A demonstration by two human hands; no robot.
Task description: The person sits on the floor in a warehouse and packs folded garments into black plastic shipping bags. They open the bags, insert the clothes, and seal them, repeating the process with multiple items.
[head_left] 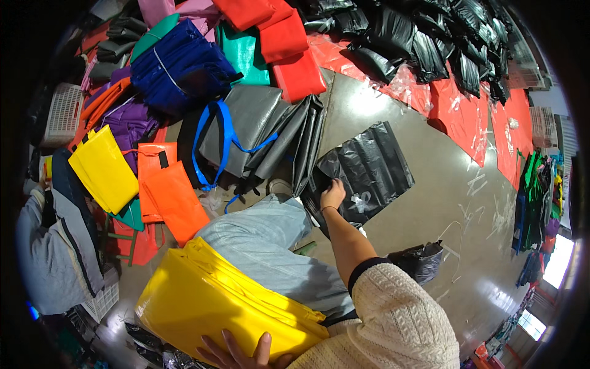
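Observation:
My right hand (334,195) reaches forward and grips a black plastic bag (375,172) near its mouth end; the flat bag hangs over the floor, and the fingertips are partly hidden. Across my lap lies a thick bundle of folded glossy yellow plastic sheeting (215,289). My left hand (243,353) holds its near side, fingers spread over the surface, with the palm cut off by the lower edge. Beyond my knees rest a folded dark grey sheet (243,123) and a loose blue strap (228,132).
Folded orange (178,203), smaller yellow (106,169) and tied navy sheets (184,67) pile up at left. Filled black bags (393,43) lie on red sheeting (458,117) at far right. A small black bag (421,261) is beside my right arm. Another person's sleeve (46,246) shows left.

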